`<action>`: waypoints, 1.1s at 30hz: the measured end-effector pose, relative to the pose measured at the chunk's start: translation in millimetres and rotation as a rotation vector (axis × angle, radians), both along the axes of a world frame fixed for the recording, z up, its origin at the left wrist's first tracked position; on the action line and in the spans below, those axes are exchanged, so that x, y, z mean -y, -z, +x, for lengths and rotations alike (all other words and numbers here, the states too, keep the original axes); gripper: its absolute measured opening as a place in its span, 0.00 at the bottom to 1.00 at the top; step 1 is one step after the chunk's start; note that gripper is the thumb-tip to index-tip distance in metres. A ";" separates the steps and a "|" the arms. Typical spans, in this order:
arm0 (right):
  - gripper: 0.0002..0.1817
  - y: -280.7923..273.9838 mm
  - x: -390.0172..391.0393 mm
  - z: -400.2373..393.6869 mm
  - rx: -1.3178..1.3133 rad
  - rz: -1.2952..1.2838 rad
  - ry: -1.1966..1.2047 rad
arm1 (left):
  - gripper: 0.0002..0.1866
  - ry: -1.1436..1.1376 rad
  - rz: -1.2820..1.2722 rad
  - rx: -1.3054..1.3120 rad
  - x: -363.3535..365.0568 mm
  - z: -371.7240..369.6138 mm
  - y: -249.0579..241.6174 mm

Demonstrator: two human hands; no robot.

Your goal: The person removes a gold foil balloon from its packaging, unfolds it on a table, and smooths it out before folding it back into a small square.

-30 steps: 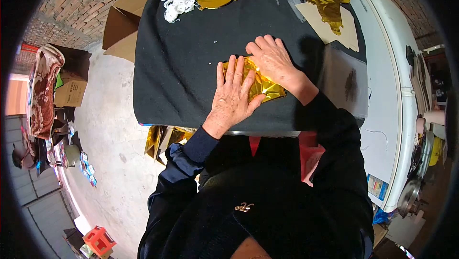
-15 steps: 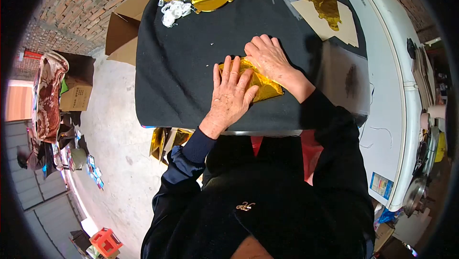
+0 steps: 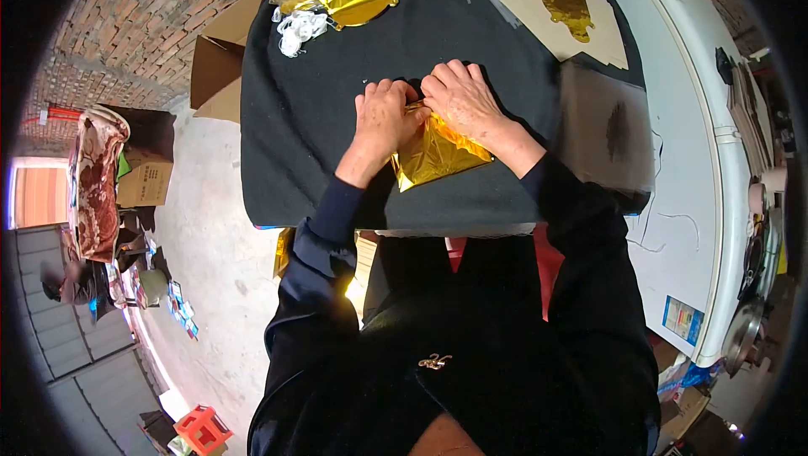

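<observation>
A folded piece of shiny gold foil [image 3: 433, 160] lies on the black cloth of the table [image 3: 307, 140], close to the front edge. My left hand [image 3: 383, 123] is closed at the foil's upper left corner, its fingers curled and the thumb pressed in towards the other hand. Beside it, my right hand [image 3: 465, 104] has its fingers bent over the foil's upper edge, gripping it. The two thumbs nearly meet there, and the pinched edge is mostly hidden under the fingers. The foil's lower part lies uncovered, wrinkled and catching light.
More gold foil [image 3: 353, 0] is heaped at the table's far edge, with a white stringy bundle [image 3: 300, 31] beside it. Beige card sheets [image 3: 602, 35] and a clear plastic sheet [image 3: 589, 132] lie on the right. A white fridge [image 3: 673, 170] borders the table; a cardboard box [image 3: 220, 77] stands left.
My left hand has gone from lying flat on the foil to curling at its upper left corner. More of the foil's lower part now shows. My right hand has moved slightly left.
</observation>
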State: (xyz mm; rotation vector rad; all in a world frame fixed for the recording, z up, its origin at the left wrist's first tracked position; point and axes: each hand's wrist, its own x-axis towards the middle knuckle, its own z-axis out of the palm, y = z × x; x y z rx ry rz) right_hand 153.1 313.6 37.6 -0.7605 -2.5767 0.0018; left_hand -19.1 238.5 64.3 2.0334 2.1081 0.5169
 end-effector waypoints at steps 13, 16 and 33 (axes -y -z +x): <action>0.09 8.7 1.4 -1.2 -0.076 0.117 0.024 | 0.26 0.154 -0.485 -0.140 -52.7 -11.3 -27.8; 0.10 9.5 0.8 -0.5 -0.069 0.137 0.029 | 0.28 0.243 -0.471 -0.171 -56.0 -10.3 -32.0; 0.22 -15.3 85.7 56.6 -0.186 -0.024 0.087 | 0.20 0.030 -0.417 0.424 -6.1 -31.4 -16.1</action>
